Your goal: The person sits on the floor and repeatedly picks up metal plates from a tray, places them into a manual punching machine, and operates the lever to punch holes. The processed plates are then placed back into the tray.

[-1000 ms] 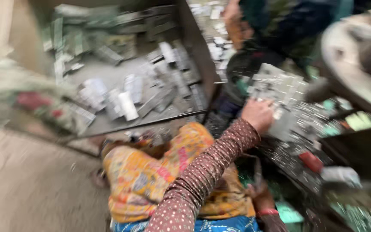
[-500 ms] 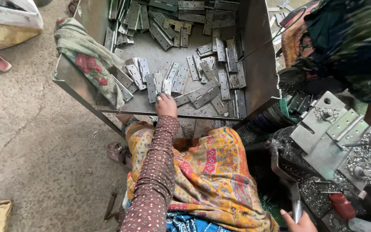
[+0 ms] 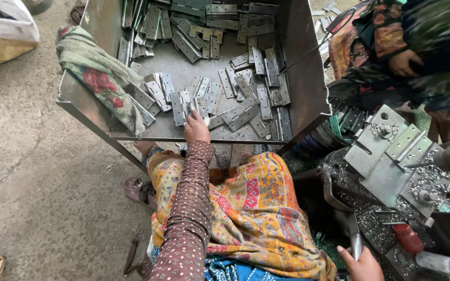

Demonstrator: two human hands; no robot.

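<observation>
My left hand (image 3: 197, 128), in a brown dotted sleeve, reaches into a large steel tray (image 3: 303, 78) and closes its fingers on a flat metal hinge (image 3: 194, 105) near the tray's front edge. Several more hinges (image 3: 246, 99) lie loose across the tray floor. My right hand (image 3: 363, 266) is at the bottom right, gripping the grey lever handle (image 3: 356, 242) of a press machine (image 3: 386, 156). A patterned orange cloth (image 3: 256, 208) covers my lap.
A green floral cloth (image 3: 97, 73) hangs over the tray's left wall. Another person (image 3: 417, 47) sits at the upper right beside the machine. Metal shavings and a red-capped bottle (image 3: 407, 237) lie on the machine bed. A white sack (image 3: 3, 26) sits on the concrete floor to the left.
My left hand has left the machine at the right and swung over to the tray, where it now sits on the hinges. The view has turned left and steadied.
</observation>
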